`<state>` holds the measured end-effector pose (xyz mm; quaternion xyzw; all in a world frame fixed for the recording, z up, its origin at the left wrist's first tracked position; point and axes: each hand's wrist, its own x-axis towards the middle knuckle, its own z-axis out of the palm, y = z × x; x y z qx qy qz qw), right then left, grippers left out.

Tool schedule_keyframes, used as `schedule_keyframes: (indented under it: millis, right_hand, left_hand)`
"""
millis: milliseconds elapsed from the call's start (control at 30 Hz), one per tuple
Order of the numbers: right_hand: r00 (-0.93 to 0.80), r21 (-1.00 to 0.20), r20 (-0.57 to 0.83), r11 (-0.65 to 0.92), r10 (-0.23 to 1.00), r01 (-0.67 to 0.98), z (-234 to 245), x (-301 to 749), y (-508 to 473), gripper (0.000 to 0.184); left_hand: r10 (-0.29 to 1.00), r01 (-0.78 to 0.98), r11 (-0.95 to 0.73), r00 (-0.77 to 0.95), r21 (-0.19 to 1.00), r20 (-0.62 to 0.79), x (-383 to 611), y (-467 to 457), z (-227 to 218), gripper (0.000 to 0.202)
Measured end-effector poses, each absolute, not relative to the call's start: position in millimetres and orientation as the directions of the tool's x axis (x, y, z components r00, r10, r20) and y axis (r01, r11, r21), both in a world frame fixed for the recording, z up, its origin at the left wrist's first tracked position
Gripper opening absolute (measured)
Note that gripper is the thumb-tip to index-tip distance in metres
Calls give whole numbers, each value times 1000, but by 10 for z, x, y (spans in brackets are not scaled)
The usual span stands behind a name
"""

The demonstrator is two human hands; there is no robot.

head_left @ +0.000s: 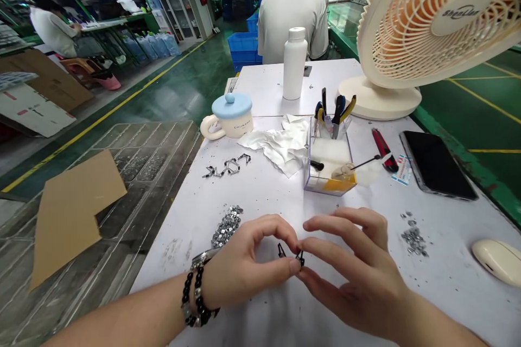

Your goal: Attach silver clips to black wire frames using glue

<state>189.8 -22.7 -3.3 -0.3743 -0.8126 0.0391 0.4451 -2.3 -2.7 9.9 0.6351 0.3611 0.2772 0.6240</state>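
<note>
The left hand (248, 268) and right hand (358, 276) pinch one small black metal clip (300, 258), probably unfinished; a few assembled dark wire clips (228, 167) lie beyond the grip, and a heap of small silver metal parts (227, 226) waits just left of it.

Black beaded bracelet (194, 297) at left hand (244, 268)

White bottle (294, 63); cream mug (230, 122) — blue lid; black phone (436, 164).

White table (264, 195): metal bits pile (227, 226) just beyond left hand (240, 268), mouse (499, 260) right of right hand (358, 271), clear box (329, 165), mug (228, 116) farther off.
</note>
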Motion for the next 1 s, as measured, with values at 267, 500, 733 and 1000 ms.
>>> schedule_keyframes:
  millis: [267, 500, 733, 1000]
  right_hand:
    - [-335, -386, 692, 720, 640, 577, -32, 1892, -233, 18]
    - [-332, -376, 699, 721, 633, 582, -55, 1895, -223, 17]
    - [-328, -382, 677, 695, 659, 609, -22, 1859, -226, 12]
    - [-236, -116, 829, 569, 507, 814, 107, 2272, -29, 40]
  left_hand:
    - [804, 81, 85, 583, 993, -116, -13, -15, 81, 7]
    - [771, -68, 343, 590, 937, -240, 17, -9, 26, 7]
    - [713, -223, 593, 593, 774, -375, 52, -29, 16, 10]
    - [622, -328, 742, 663, 585, -417, 48, -7, 11, 8]
